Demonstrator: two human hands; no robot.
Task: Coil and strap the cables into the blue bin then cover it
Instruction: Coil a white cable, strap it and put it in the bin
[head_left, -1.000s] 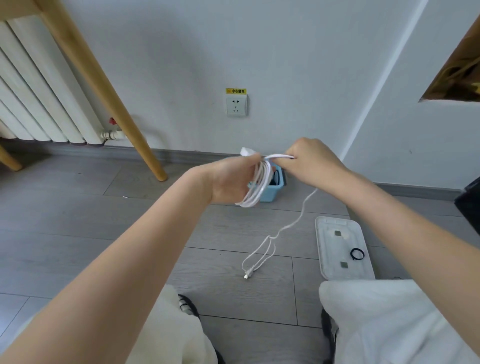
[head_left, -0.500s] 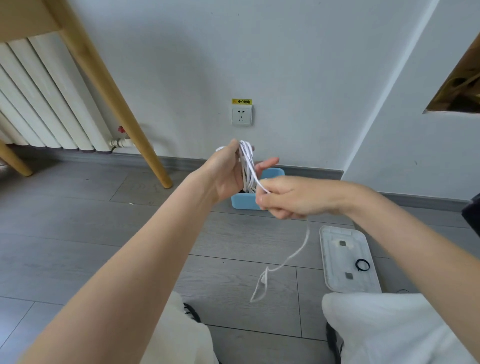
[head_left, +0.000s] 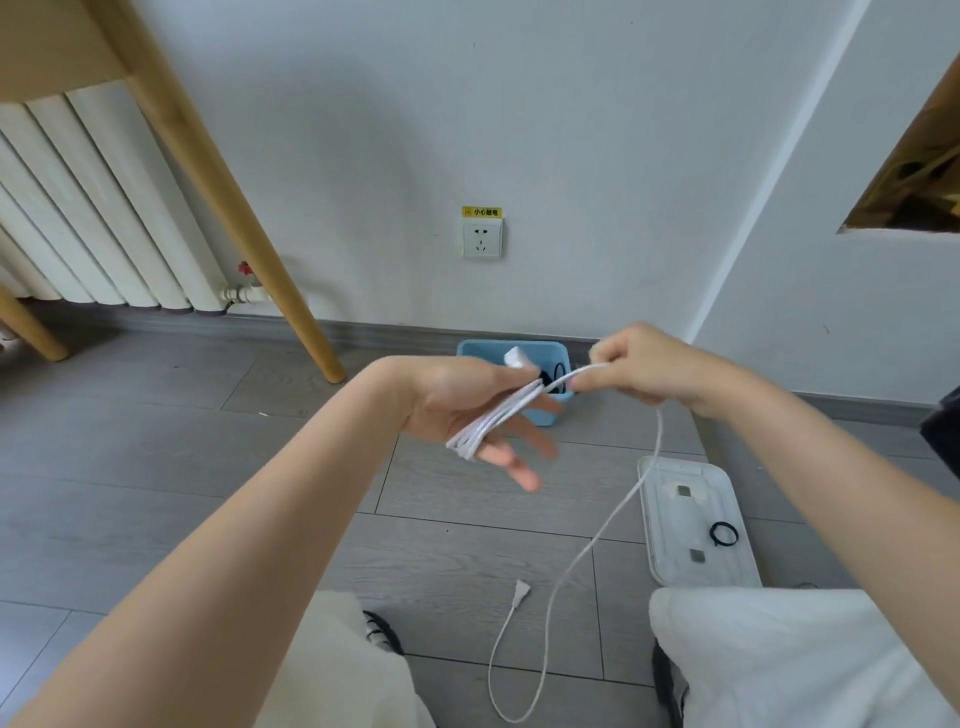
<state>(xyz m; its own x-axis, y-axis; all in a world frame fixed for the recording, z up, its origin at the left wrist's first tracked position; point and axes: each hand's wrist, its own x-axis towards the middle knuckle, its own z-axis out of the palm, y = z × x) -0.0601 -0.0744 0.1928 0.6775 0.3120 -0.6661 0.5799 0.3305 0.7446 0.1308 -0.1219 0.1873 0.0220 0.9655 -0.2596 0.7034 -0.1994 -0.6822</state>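
Landmark for these notes: the blue bin (head_left: 519, 382), against the baseboard under the wall socket (head_left: 482, 238).

Nearest me, short of the bin: my knees in white trousers (head_left: 779, 660), and between them the slack tail of the white cable (head_left: 613, 514) looping on the floor, its small plug (head_left: 521, 592) lying flat. I judge the tail is left to trail so it feeds freely into the coil.

Right of that tail, nearer me than the bin and to its right: the white lid (head_left: 691, 519), inner face up on the floor, with a black strap ring (head_left: 722, 533) lying on it. Parked within reach, I judge, for strapping and then covering.

Just in front of the bin: my left hand (head_left: 457, 405), palm toward me, used as a former. Several turns run across the palm and loop round the fingers, which are spread and nearly straight to keep the loops open. The white adapter end (head_left: 517, 357) sticks up past the thumb, overlapping the bin's rim in view.

To the bin's right, about level with it: my right hand (head_left: 639, 369), fingers curled tight and pinching the running cable, pulling it taut toward the left hand for the next turn.

Inside the bin, something dark, probably cables already stowed; I can't make it out.

Step in hand, I judge: coiling, several turns made, tail left to wind.
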